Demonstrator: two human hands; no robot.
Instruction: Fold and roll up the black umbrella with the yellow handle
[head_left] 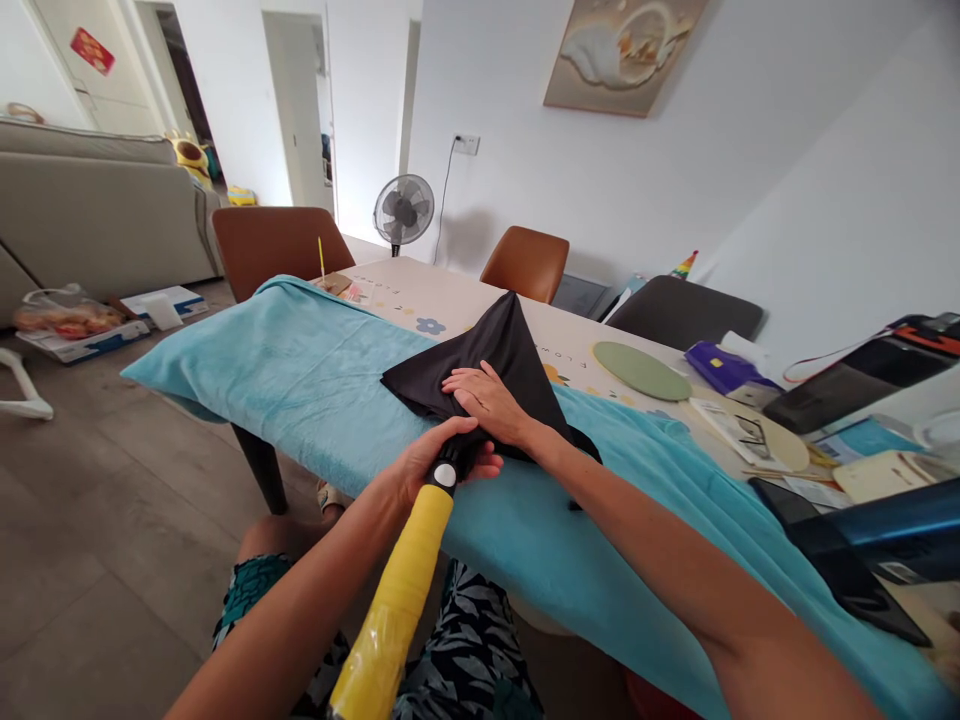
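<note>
Our left fingers (pixel 452 430) are gripping the black fabric umbrella (pixel 444 477) above its yellow taped handle (pixel 409 570); our outstretched right fingers (pixel 472 383) are resting on its canopy (pixel 514 345), over light-blue plush cloth (pixel 322 350) on the table (pixel 466 302). Pressing unevenly, we would be bunching folds.

Black umbrella (pixel 504 345), collapsed, in loose pointed folds beyond the grip; yellow-wrapped handle (pixel 409 570) slanting down nearside of it

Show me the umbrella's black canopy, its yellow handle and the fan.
Black canopy (pixel 511 342), head view: on its upper fabric.
Yellow handle (pixel 402 592), head view: midway along the wrapped grip.
Fan (pixel 404 209), head view: the hub behind its grille.
</note>
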